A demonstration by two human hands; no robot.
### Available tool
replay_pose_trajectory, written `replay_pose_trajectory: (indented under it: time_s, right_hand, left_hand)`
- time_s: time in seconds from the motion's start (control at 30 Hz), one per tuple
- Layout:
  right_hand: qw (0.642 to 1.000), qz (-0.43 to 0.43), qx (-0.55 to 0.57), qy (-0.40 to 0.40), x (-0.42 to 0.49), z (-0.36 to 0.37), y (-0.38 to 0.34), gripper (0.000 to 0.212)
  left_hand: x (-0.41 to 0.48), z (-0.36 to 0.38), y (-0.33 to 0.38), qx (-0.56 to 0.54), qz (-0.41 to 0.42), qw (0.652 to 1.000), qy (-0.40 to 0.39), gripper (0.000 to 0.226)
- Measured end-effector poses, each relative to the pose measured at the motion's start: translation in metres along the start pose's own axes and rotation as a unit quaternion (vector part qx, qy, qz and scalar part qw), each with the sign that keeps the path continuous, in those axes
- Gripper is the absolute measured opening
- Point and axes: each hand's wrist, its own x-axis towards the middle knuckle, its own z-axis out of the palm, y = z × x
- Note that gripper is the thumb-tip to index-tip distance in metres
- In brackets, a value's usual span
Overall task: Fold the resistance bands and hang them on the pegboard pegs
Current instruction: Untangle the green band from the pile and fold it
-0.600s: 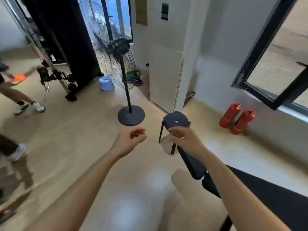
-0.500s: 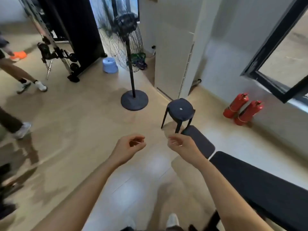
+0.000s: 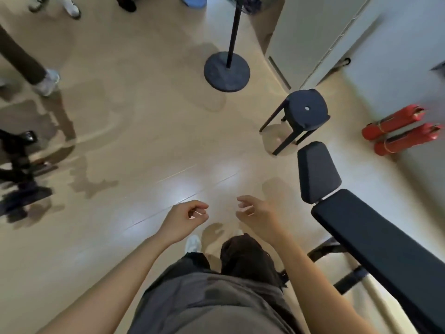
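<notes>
No resistance band and no pegboard shows in the head view. My left hand point(image 3: 184, 219) hangs in front of me over the wooden floor, its fingers curled loosely toward the palm with nothing in them. My right hand point(image 3: 256, 214) is a short way to its right, fingers apart and slightly bent, also holding nothing. Both forearms reach out from the bottom of the frame, above my grey shirt and dark trousers.
A black padded gym bench point(image 3: 361, 225) runs along my right side. Beyond it stand a dark stool point(image 3: 305, 109), a fan's round base point(image 3: 226, 71) and two red fire extinguishers point(image 3: 404, 133) lying by the wall. Other people's legs point(image 3: 36, 68) and dark equipment point(image 3: 19, 169) are at the left.
The view has tilted sharply downward, so the fan head, window and rack have left the frame and my own body shows. Both hands stay empty; my right hand's fingers have spread.
</notes>
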Motion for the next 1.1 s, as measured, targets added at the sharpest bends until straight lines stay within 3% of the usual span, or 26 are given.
replay_pose_trajectory:
  time_s: [0.3, 0.8, 1.0, 1.1]
  right_hand:
    - [1.000, 0.000, -0.006, 0.011, 0.110, -0.027, -0.045, 0.029]
    - [0.979, -0.084, -0.151, -0.108, 0.342, -0.089, -0.198, 0.029]
    - [0.972, -0.092, -0.172, -0.132, 0.427, -0.071, -0.265, 0.030]
    - [0.975, -0.071, -0.171, -0.126, 0.467, -0.063, -0.304, 0.032]
  left_hand:
    - [0.096, -0.078, 0.038, 0.012, -0.011, 0.999, 0.031, 0.017]
    - [0.223, -0.217, 0.085, -0.056, -0.061, 0.983, 0.167, 0.021]
    - [0.295, -0.301, 0.075, -0.017, -0.047, 0.988, 0.143, 0.028]
    - [0.336, -0.360, 0.074, 0.003, -0.043, 0.991, 0.123, 0.019]
